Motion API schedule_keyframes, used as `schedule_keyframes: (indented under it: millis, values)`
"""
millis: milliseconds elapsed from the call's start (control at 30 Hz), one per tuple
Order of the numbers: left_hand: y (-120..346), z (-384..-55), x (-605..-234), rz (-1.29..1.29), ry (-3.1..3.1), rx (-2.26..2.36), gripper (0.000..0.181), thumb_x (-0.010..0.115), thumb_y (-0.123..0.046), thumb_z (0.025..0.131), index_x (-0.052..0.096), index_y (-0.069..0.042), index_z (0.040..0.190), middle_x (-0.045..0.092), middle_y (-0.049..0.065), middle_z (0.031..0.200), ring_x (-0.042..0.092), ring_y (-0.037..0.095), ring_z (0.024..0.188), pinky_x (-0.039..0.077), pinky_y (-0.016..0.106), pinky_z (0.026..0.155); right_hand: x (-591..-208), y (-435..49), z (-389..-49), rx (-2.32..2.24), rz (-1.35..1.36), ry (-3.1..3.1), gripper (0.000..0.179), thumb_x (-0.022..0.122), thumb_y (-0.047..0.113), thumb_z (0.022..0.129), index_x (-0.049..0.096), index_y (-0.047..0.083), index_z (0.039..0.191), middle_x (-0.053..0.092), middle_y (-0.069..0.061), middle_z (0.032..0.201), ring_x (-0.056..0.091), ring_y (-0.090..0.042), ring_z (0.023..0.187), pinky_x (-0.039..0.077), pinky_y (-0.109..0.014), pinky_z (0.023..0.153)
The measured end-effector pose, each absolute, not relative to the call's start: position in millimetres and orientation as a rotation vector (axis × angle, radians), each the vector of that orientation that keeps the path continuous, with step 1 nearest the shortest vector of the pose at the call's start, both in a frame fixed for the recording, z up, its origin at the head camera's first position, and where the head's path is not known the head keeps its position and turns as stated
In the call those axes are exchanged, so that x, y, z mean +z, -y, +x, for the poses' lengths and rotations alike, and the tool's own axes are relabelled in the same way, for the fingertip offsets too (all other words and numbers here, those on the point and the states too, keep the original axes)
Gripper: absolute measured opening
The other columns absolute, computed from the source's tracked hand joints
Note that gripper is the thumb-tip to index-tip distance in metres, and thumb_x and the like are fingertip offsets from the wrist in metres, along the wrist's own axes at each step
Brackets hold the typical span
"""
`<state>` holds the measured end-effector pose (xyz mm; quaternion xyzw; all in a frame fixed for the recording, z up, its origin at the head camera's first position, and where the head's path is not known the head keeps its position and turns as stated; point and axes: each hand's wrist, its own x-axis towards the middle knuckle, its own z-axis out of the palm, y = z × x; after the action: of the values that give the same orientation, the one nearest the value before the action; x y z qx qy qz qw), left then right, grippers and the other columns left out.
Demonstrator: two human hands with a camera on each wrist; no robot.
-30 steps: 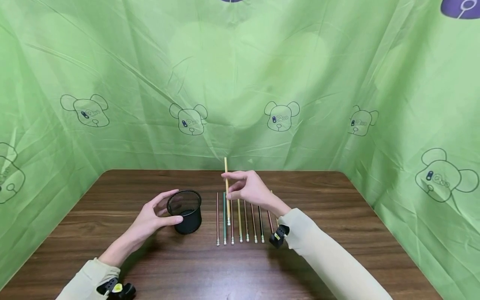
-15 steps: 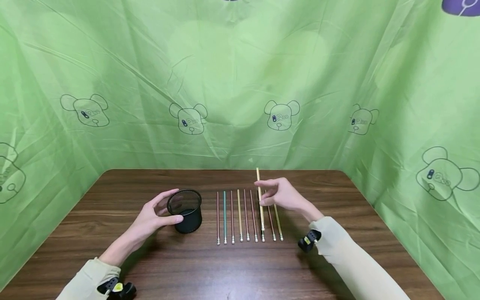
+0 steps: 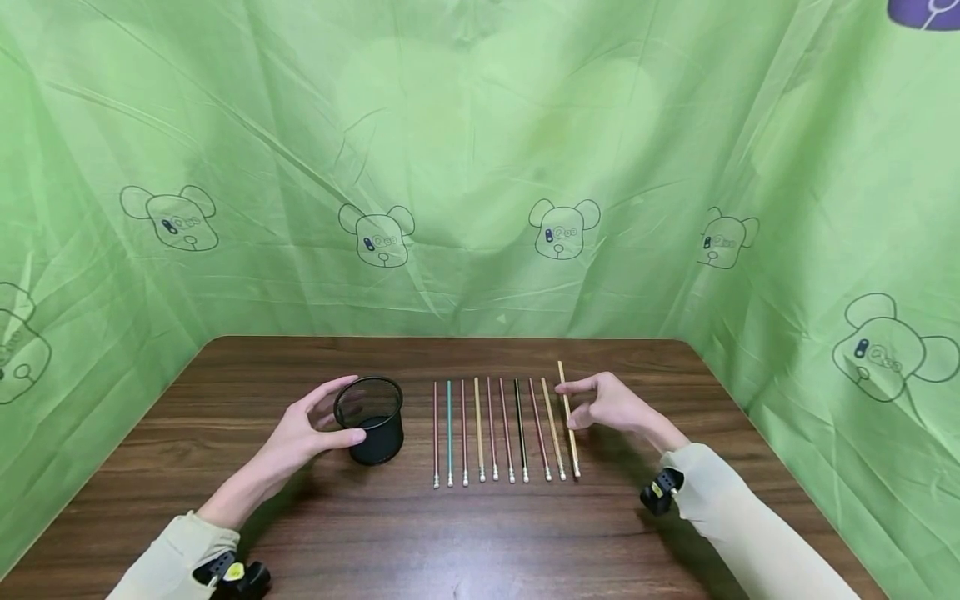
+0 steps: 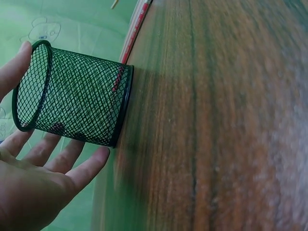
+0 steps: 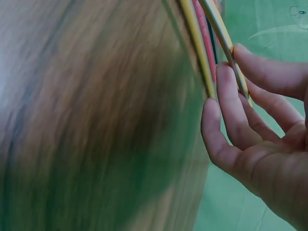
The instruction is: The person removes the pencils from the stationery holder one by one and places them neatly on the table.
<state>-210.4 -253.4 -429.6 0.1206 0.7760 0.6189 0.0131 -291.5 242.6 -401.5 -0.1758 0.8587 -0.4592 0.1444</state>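
Note:
A black mesh pencil cup (image 3: 377,437) stands upright on the table's left half. My left hand (image 3: 303,429) holds it from the left, thumb at the near side and fingers behind. In the left wrist view, the thumb lies at the rim of the mesh cup (image 4: 82,94) and the fingers along its other side. My right hand (image 3: 611,402) pinches a yellow pencil (image 3: 568,429) between thumb and fingers, at the right end of a pencil row. Its eraser end is low over the table, its other end raised. In the right wrist view this pencil (image 5: 219,26) slants between the fingertips.
Several pencils lie side by side, erasers toward me, among them a teal pencil (image 3: 450,433), a black pencil (image 3: 521,429) and a yellow pencil (image 3: 553,429). The wooden table (image 3: 480,542) ends at a green curtain (image 3: 472,167) behind and at the sides.
My right hand has carried the yellow pencil rightward over the row and lowered it beside the row's right end. The left hand and cup have stayed in place.

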Motion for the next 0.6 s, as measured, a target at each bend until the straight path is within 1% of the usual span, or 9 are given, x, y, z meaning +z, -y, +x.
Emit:
schedule_keyframes:
  millis: [100, 167, 233, 300, 333, 400, 467, 533, 600]
  values:
    - [252.4, -209.7, -429.5, 0.393, -2.445, 1.917, 0.085, 0.084, -0.011, 0.092, 0.039, -0.018, 0.164, 0.053, 0.02, 0.154, 0.049, 0.034, 0.142, 0.047, 0.024, 0.099, -404.4, -247.2, -292.3, -1.341, -0.51, -2.434, 0.063, 0.08, -0.011, 0.081, 0.058, -0.014, 0.14, 0.061, -0.03, 0.139, 0.075, -0.021, 0.082, 0.06, -0.032, 0.078]
    - [252.5, -208.4, -428.9, 0.393, -2.467, 1.918, 0.083, 0.079, -0.011, 0.096, 0.035, -0.02, 0.166, 0.052, 0.023, 0.154, 0.051, 0.025, 0.14, 0.047, 0.023, 0.099, -406.2, -249.1, -293.1, -1.352, -0.511, -2.409, 0.063, 0.079, -0.013, 0.081, 0.057, -0.016, 0.14, 0.06, -0.031, 0.139, 0.076, -0.024, 0.083, 0.06, -0.033, 0.078]
    - [253.2, -207.2, -427.7, 0.385, -2.489, 1.934, 0.077, 0.073, -0.011, 0.101, 0.034, -0.019, 0.167, 0.051, 0.024, 0.154, 0.055, 0.015, 0.134, 0.05, 0.023, 0.096, -407.4, -250.4, -293.9, -1.359, -0.51, -2.387, 0.063, 0.078, -0.014, 0.081, 0.056, -0.017, 0.14, 0.059, -0.033, 0.139, 0.077, -0.027, 0.085, 0.061, -0.033, 0.078]
    - [254.6, -205.8, -425.3, 0.357, -2.47, 1.985, 0.065, 0.065, -0.015, 0.107, 0.036, -0.018, 0.166, 0.052, 0.022, 0.154, 0.057, 0.004, 0.128, 0.052, 0.024, 0.096, -408.3, -251.2, -294.7, -1.364, -0.509, -2.365, 0.063, 0.077, -0.016, 0.081, 0.055, -0.018, 0.14, 0.058, -0.035, 0.14, 0.077, -0.029, 0.087, 0.061, -0.035, 0.077]
    - [255.7, -205.3, -423.7, 0.352, -2.444, 2.021, 0.059, 0.059, -0.019, 0.11, 0.037, -0.016, 0.165, 0.053, 0.02, 0.153, 0.058, 0.002, 0.126, 0.052, 0.025, 0.095, -408.8, -251.2, -295.3, -1.369, -0.501, -2.355, 0.063, 0.077, -0.017, 0.081, 0.056, -0.017, 0.14, 0.058, -0.035, 0.14, 0.077, -0.03, 0.087, 0.061, -0.035, 0.077]
    - [258.4, -204.6, -420.1, 0.352, -2.386, 2.085, 0.051, 0.05, -0.026, 0.114, 0.041, -0.013, 0.162, 0.056, 0.013, 0.152, 0.059, 0.002, 0.124, 0.053, 0.027, 0.096, -409.6, -250.7, -296.0, -1.373, -0.495, -2.34, 0.063, 0.077, -0.018, 0.081, 0.056, -0.017, 0.14, 0.058, -0.036, 0.139, 0.077, -0.032, 0.087, 0.062, -0.037, 0.077]
    - [261.2, -204.2, -416.1, 0.366, -2.327, 2.134, 0.048, 0.042, -0.031, 0.116, 0.044, -0.011, 0.16, 0.06, 0.004, 0.148, 0.059, 0.005, 0.128, 0.052, 0.029, 0.1, -411.0, -249.6, -296.7, -1.368, -0.497, -2.337, 0.063, 0.077, -0.018, 0.081, 0.056, -0.017, 0.14, 0.057, -0.037, 0.139, 0.077, -0.032, 0.087, 0.062, -0.038, 0.078]
    - [263.7, -204.2, -412.6, 0.381, -2.297, 2.155, 0.047, 0.039, -0.033, 0.116, 0.046, -0.011, 0.157, 0.063, -0.003, 0.143, 0.059, 0.009, 0.131, 0.051, 0.029, 0.101, -412.3, -248.4, -297.2, -1.354, -0.491, -2.351, 0.064, 0.078, -0.018, 0.08, 0.056, -0.017, 0.14, 0.058, -0.037, 0.138, 0.077, -0.031, 0.086, 0.062, -0.037, 0.078]
    - [265.4, -204.3, -410.4, 0.385, -2.289, 2.164, 0.044, 0.04, -0.032, 0.116, 0.049, -0.013, 0.155, 0.065, -0.008, 0.14, 0.057, 0.011, 0.133, 0.051, 0.028, 0.101, -413.4, -248.1, -297.5, -1.322, -0.49, -2.389, 0.064, 0.08, -0.016, 0.08, 0.058, -0.015, 0.14, 0.059, -0.035, 0.138, 0.077, -0.028, 0.081, 0.062, -0.037, 0.074]
